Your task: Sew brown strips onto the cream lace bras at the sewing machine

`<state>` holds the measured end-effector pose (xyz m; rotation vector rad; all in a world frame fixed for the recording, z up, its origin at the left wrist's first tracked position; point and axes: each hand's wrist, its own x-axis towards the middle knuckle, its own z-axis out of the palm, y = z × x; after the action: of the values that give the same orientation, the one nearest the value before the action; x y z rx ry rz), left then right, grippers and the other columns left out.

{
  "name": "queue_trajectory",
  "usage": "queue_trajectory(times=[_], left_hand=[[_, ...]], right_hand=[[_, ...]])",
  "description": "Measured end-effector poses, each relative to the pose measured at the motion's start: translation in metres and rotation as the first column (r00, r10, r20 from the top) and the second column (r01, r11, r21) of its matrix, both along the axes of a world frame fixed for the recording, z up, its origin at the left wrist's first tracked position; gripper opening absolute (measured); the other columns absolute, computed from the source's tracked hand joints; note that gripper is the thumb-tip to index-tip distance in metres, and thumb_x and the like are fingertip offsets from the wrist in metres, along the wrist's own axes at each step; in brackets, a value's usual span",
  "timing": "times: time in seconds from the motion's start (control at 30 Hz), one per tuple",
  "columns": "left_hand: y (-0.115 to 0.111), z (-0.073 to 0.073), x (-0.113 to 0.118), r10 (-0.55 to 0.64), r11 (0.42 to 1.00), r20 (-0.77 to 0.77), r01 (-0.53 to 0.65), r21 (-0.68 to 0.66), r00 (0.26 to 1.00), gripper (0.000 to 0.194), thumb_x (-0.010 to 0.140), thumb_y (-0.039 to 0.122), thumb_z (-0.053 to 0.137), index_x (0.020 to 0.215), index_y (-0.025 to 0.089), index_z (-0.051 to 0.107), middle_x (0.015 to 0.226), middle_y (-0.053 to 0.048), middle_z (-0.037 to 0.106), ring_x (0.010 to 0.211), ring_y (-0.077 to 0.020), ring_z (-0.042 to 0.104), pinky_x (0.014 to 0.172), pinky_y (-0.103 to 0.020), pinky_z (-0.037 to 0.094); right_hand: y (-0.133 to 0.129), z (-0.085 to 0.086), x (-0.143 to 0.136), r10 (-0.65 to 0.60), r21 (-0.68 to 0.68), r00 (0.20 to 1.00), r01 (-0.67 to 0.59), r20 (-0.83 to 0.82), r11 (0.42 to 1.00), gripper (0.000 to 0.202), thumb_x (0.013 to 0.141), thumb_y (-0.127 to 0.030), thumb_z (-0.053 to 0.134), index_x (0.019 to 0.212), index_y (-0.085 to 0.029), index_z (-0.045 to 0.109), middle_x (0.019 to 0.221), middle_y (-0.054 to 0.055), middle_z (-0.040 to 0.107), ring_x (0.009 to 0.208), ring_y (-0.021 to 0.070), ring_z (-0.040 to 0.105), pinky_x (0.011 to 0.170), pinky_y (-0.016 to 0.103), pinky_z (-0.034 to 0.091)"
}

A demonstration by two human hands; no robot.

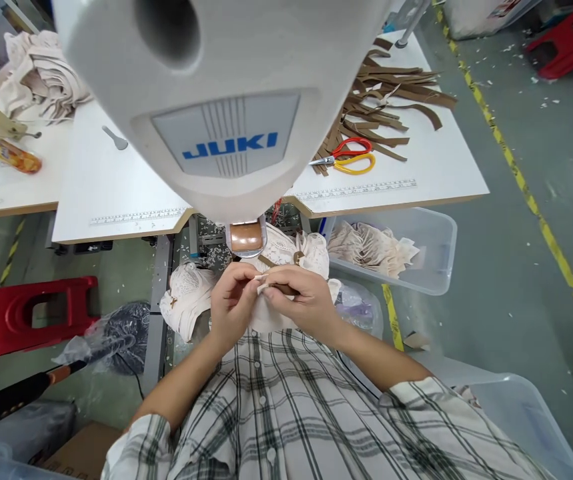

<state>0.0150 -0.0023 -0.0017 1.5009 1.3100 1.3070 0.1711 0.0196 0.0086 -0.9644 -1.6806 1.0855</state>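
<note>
Close to my chest, below the sewing machine head, both hands pinch the edge of a cream lace bra. My left hand is closed on its edge with thumb and forefinger. My right hand grips the same edge from the other side, its fingertips almost touching the left ones. A brown fabric strip shows under the right fingers; how it is joined to the cloth is hidden. More cream lace bunches behind the hands, and a molded cup with a small brown bow lies at the left.
On the white table lie brown strips and red-and-yellow scissors. A clear bin of cream pieces stands at the right. Piled cloth and a bottle are at far left, above a red stool.
</note>
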Motion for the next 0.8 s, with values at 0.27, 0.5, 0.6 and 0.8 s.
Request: queue_trajectory(times=[0.27, 0.5, 0.6, 0.8], left_hand=[[0.006, 0.018, -0.014, -0.035, 0.997, -0.309, 0.053, 0.052, 0.950, 0.010, 0.096, 0.024, 0.056, 0.088, 0.020, 0.061, 0.080, -0.002, 0.062, 0.074, -0.0134, 0.057, 0.066, -0.026, 0.047], [0.011, 0.045, -0.017, -0.122, 0.969, -0.468, 0.207, 0.134, 0.875, 0.006, 0.092, 0.016, 0.063, 0.091, 0.020, 0.068, 0.081, -0.002, 0.072, 0.071, -0.0108, 0.064, 0.061, -0.022, 0.048], [0.012, 0.048, -0.017, -0.146, 0.971, -0.459, 0.216, 0.103, 0.876, 0.007, 0.092, 0.018, 0.063, 0.092, 0.020, 0.069, 0.081, -0.003, 0.073, 0.070, -0.0112, 0.065, 0.060, -0.022, 0.049], [0.013, 0.050, -0.019, -0.181, 0.970, -0.432, 0.233, 0.069, 0.884, 0.005, 0.089, 0.015, 0.066, 0.090, 0.020, 0.069, 0.080, -0.001, 0.072, 0.067, -0.0092, 0.062, 0.058, -0.020, 0.047]], right_hand=[[0.022, 0.008, 0.015, -0.052, 0.024, 0.970, 0.048, 0.236, 0.999, 0.011, 0.090, -0.022, 0.059, 0.085, -0.020, 0.068, 0.075, 0.000, 0.069, 0.068, 0.0120, 0.060, 0.064, 0.024, 0.043], [0.038, 0.019, 0.021, 0.161, 0.027, 0.937, -0.178, 0.308, 0.984, 0.013, 0.087, -0.018, 0.058, 0.076, -0.020, 0.064, 0.060, -0.004, 0.052, 0.059, 0.0091, 0.047, 0.058, 0.022, 0.033], [0.041, 0.022, 0.023, 0.257, -0.071, 0.925, -0.247, 0.279, 0.967, 0.014, 0.089, -0.021, 0.057, 0.076, -0.019, 0.063, 0.058, -0.005, 0.046, 0.058, 0.0092, 0.043, 0.057, 0.022, 0.032], [0.044, 0.030, 0.028, 0.391, -0.244, 0.897, -0.340, 0.205, 0.908, 0.025, 0.092, -0.023, 0.055, 0.068, -0.018, 0.058, 0.055, -0.006, 0.038, 0.055, 0.0082, 0.040, 0.055, 0.021, 0.032]])
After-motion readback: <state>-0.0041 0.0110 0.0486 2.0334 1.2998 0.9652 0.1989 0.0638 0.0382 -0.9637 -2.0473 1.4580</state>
